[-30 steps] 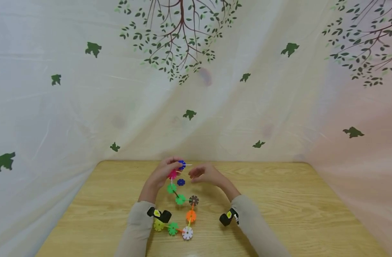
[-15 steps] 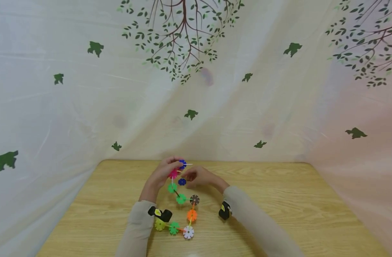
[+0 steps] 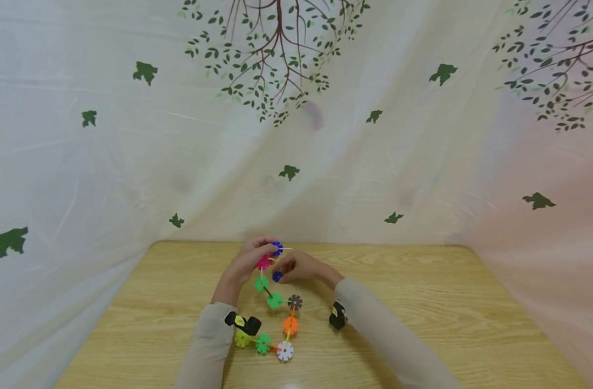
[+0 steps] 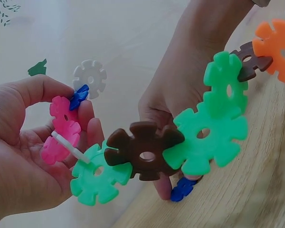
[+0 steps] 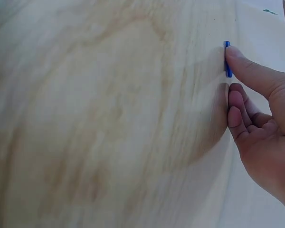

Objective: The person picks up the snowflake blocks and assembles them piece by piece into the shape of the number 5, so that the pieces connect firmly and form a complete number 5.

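Note:
My left hand (image 3: pixel 248 263) pinches a blue interlocking disc (image 4: pixel 79 97) at the far end of a chain of notched flower-shaped plastic discs. A white disc (image 4: pixel 90 79) is slotted into that blue one. Pink discs (image 4: pixel 65 114) hang by the left palm, followed by green discs (image 4: pixel 206 137) and a brown disc (image 4: pixel 145 154). At the table, my right hand (image 3: pixel 306 267) has thumb and fingers at a loose dark-blue disc (image 5: pixel 228 59) and pinches it; the thumb lies on its face, while the index finger is mostly hidden in the right wrist view.
The chain runs back over the wooden table (image 3: pixel 423 313) through an orange disc (image 3: pixel 290 325), a white disc (image 3: pixel 284 351) and a yellow disc (image 3: pixel 242 339) near the left sleeve. A pale curtain (image 3: pixel 325 205) with printed leaves hangs behind the table's far edge.
My right hand has moved left to the loose blue disc and taken hold of it; the disc now looks slightly tilted. The left hand keeps its grip on the chain's end.

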`<state>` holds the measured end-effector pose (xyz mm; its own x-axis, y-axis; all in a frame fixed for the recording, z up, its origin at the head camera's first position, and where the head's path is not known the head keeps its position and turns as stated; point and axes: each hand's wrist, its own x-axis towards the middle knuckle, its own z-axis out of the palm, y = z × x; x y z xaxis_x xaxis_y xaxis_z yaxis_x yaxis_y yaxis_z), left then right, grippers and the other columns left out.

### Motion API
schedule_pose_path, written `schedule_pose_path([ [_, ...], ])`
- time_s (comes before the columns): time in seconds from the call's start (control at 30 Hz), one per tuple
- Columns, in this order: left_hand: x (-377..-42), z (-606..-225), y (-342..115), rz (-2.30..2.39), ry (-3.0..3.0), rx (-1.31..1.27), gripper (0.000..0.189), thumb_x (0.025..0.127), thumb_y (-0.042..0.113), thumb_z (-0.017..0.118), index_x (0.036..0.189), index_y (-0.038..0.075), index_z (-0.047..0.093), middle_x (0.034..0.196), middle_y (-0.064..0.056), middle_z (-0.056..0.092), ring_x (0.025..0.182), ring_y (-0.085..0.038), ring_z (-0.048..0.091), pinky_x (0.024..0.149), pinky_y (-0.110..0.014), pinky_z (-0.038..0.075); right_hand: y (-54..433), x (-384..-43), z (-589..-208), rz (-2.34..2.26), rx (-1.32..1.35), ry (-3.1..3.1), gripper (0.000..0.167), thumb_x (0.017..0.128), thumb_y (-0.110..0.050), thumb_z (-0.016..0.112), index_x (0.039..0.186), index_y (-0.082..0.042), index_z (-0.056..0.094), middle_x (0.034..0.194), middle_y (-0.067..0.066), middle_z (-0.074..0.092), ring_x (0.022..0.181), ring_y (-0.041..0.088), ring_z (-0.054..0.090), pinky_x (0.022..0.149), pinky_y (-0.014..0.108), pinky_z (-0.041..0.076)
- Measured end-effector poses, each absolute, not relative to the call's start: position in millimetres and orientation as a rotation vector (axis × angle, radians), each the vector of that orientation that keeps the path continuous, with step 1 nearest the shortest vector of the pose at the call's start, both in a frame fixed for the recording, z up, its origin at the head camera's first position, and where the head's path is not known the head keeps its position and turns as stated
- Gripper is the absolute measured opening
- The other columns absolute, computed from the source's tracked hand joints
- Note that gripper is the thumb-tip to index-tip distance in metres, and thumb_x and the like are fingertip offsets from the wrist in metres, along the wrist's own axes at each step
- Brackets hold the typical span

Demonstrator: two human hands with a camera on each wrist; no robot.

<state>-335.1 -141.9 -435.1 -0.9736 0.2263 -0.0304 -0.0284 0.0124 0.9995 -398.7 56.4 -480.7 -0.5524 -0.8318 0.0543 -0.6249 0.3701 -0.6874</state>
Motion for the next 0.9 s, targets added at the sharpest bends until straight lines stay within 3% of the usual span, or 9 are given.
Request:
schedule_pose_path([
  [0.37, -337.1, -435.5, -133.6, 2.107, 2.0, 0.265, 0.033, 0.105, 0.012, 0.053, 0.131, -0.01, 0.055, 0.098, 0.003, 0.063, 0.093, -0.011, 0.062, 0.083, -0.025, 0.059, 86.5, -396.8, -466.9, -0.931, -1.064, 2.304, 0.027, 0.08, 0.003, 0.082, 0.106, 0.001, 0.072, 0.095, 0.009, 0.07, 0.08, 0.004, 0.058, 0.075, 0.017, 0.051],
  [0.6, -338.0, -437.3, -128.9, 2.104, 1.984, 0.259, 0.025, 0.104, 0.014, 0.056, 0.123, -0.002, 0.06, 0.097, 0.003, 0.062, 0.092, -0.011, 0.061, 0.095, -0.038, 0.057, 116.4, -390.0, -461.5, -0.991, -1.008, 2.266, 0.027, 0.081, 0.008, 0.077, 0.106, 0.005, 0.071, 0.098, 0.015, 0.072, 0.082, 0.007, 0.061, 0.076, 0.02, 0.054],
  [0.9, -339.5, -444.0, -120.3, 2.064, 2.02, 0.287, 0.037, 0.101, 0.012, 0.063, 0.13, -0.008, 0.054, 0.106, 0.0, 0.063, 0.097, -0.012, 0.064, 0.108, -0.053, 0.05, 144.4, -377.8, -467.7, -1.26, -0.802, 2.286, 0.022, 0.087, 0.005, 0.072, 0.109, 0.005, 0.072, 0.095, 0.012, 0.075, 0.083, 0.009, 0.066, 0.076, 0.024, 0.058],
])
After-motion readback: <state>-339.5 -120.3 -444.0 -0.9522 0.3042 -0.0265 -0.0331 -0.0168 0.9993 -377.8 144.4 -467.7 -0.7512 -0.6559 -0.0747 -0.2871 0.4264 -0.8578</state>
